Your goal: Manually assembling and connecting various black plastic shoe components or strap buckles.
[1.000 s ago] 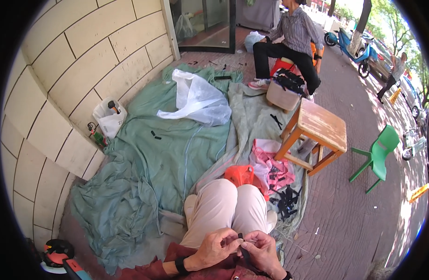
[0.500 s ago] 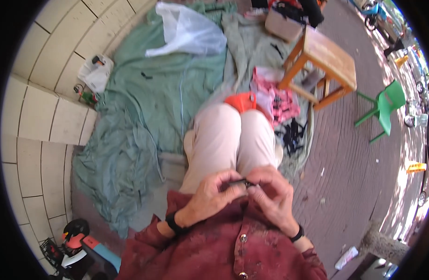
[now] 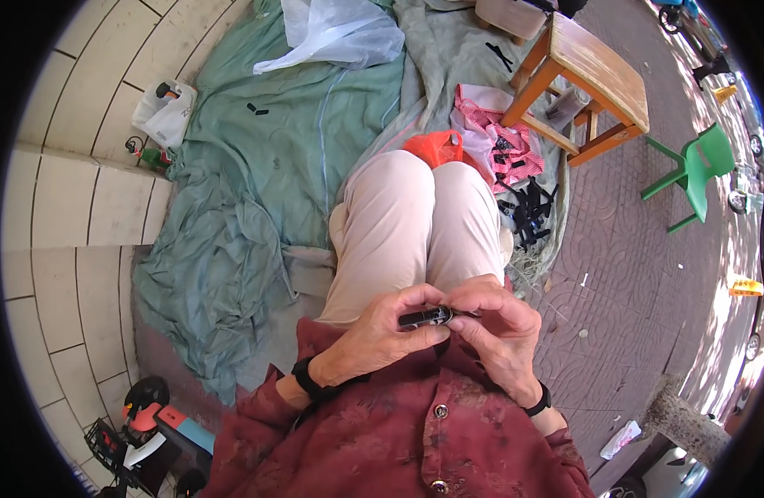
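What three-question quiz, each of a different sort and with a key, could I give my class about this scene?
1. True or false: in the picture, the green chair stands to the right of the wooden stool.
2. The sheet mainly under the large translucent bag is: A green; B yellow; C orange.
3. Fill in: the left hand and right hand hold a small item coloured ____.

Key: 1 true; 2 A; 3 black.
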Demonstrator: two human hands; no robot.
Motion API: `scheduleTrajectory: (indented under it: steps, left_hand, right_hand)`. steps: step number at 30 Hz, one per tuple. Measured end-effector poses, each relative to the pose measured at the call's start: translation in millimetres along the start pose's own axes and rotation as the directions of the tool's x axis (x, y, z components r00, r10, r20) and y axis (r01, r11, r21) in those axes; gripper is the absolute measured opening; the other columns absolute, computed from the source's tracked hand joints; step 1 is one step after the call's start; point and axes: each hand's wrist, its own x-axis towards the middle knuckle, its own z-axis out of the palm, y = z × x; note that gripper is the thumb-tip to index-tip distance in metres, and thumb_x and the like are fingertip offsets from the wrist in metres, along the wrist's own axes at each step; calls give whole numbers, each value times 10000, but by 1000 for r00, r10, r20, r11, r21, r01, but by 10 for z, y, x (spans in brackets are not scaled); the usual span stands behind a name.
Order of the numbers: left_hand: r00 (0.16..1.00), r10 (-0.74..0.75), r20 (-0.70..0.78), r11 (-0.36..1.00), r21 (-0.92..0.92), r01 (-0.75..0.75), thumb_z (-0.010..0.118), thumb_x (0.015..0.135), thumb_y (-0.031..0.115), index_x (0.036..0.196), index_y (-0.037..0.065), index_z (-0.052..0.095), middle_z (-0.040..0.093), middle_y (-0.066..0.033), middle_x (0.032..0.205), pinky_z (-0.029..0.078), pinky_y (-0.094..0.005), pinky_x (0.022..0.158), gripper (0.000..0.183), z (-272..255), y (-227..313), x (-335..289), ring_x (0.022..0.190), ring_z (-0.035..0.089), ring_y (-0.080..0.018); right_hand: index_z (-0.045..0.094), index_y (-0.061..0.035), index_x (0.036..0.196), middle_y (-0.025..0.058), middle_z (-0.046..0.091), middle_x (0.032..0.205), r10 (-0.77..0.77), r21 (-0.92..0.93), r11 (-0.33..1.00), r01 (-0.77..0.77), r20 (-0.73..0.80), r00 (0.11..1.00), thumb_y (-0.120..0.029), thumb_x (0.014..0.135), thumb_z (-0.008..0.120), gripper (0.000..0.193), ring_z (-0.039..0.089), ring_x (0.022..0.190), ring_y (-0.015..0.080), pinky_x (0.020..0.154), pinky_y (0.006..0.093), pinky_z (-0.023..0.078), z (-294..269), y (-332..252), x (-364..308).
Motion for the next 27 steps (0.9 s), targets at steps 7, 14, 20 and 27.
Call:
scheduleTrajectory:
  steps: [7,14,20,27]
  left_hand:
    - [989,-91,113,996,-14,93,623,923,122,1081,11,581,605,-5,867,445,-205,648,197,-91,-21,-11,695,532,-56]
    - [948,-247,201,958,-98,270,605,940,139,1070,35,604,573,9,775,373,-179,542,166,-133,16,-116,594,460,-34]
    - [917,-276,289,961,66,269,575,963,166,988,42,672,571,46,722,348,-179,531,159,-231,-91,-133,592,438,-24]
    - [933,-280,224,960,60,274,593,931,146,812,26,641,575,47,712,361,-206,585,176,-264,-2,-237,638,441,-24]
  right_hand:
    - [649,45,991,115,658,1003,219,180,960,-216,3,976,95,822,676,179,629,921,174,797,282,513,-11,-70,-28]
    - [613,63,1038,95,618,986,350,276,886,-372,126,928,126,823,662,229,638,905,169,822,292,537,-106,-43,-107]
    - [643,8,974,43,618,942,413,308,807,-503,313,855,95,811,699,193,597,879,110,798,253,487,-148,-40,-132]
    - [618,-19,993,-25,602,862,570,286,667,-688,397,719,46,866,670,151,550,802,28,701,182,444,-181,-91,-201]
